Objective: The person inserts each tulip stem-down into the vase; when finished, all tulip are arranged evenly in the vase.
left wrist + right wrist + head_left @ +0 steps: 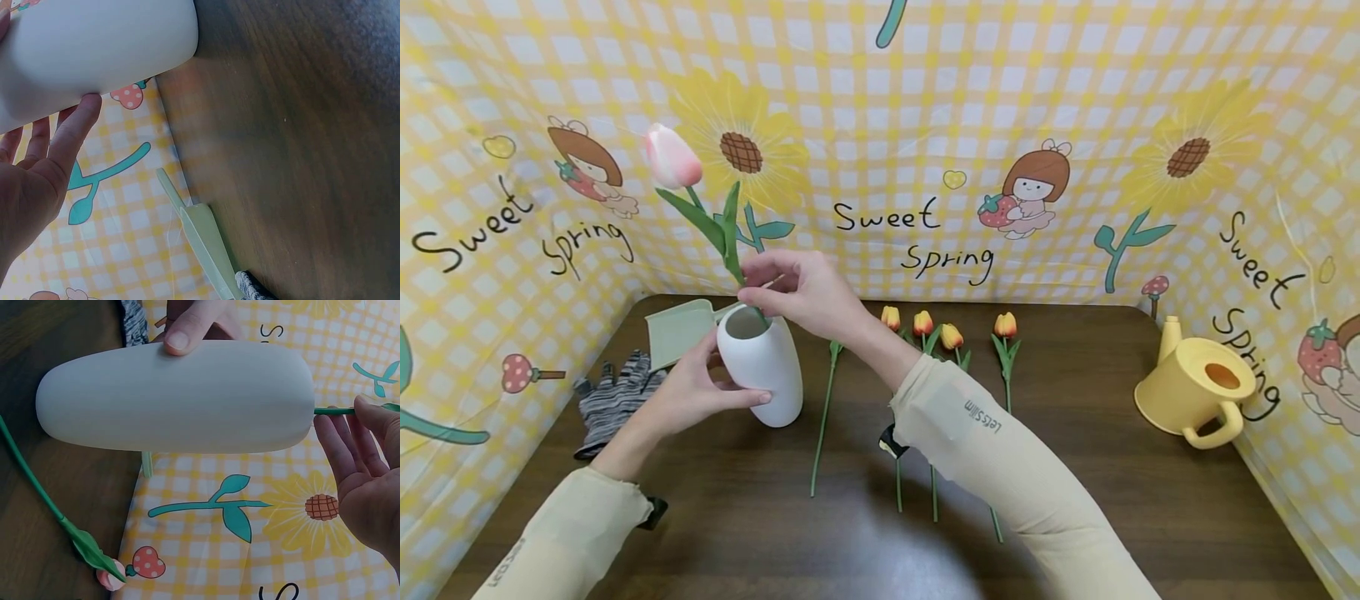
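My left hand [692, 387] holds the side of a white vase [775, 362], thumb across its front and fingers round the far side. The vase stands upright on the table. My right hand [812, 292] pinches the green stem of a pink-and-white tulip [674, 157] just above the vase mouth. In the right wrist view the stem [334, 411] enters the mouth; its lower end is hidden inside. Another pink tulip [110, 577] lies on the table beside the vase, its bloom hidden behind my right hand in the head view.
Several orange-yellow tulips [951, 337] lie right of the vase, partly under my right forearm. A yellow watering can [1195, 387] stands at the right. Behind my left hand are a pale green dustpan-like piece [681, 332] and a grey striped glove [617, 398]. Checked cloth surrounds the table.
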Motion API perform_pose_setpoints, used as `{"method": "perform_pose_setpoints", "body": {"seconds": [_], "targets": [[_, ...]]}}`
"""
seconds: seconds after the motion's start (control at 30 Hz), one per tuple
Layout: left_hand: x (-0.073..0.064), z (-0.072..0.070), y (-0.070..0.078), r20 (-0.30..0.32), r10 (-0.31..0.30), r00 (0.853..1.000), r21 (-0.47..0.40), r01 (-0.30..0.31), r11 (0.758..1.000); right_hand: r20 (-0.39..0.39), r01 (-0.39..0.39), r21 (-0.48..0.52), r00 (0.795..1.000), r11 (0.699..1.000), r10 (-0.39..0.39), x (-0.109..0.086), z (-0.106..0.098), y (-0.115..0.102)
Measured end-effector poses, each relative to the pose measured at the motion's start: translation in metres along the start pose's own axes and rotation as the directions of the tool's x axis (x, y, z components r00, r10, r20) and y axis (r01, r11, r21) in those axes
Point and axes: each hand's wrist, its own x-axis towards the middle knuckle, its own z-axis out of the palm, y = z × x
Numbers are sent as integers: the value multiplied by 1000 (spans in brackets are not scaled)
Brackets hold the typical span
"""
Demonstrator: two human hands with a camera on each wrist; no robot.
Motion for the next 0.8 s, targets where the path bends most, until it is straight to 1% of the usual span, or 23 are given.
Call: {"method": "perform_pose_setpoints", "body": {"seconds": [0.23, 0.3, 0.57, 0.67, 0.8], "targets": [[0, 0, -1, -2, 6, 1000, 17, -6, 1000, 38, -50, -1, 998, 999, 50, 1, 0, 1], [0, -1, -1, -2, 4, 1000, 20, -4, 1000, 41, -51, -1, 998, 999, 51, 1, 0, 2], [0, -1, -1, -3, 6, 1000, 26, -6, 1000, 48, -100, -2, 994, 995, 100, 2, 1, 6], [0, -1, -1, -4, 5, 1000, 25, -5, 1000, 43, -99, -16, 994, 995, 100, 3, 1, 8], [0, -1, 0, -6, -3, 1000, 15, 3, 1000, 29, -66, -78, 997, 995, 68, 3, 3, 11]]}}
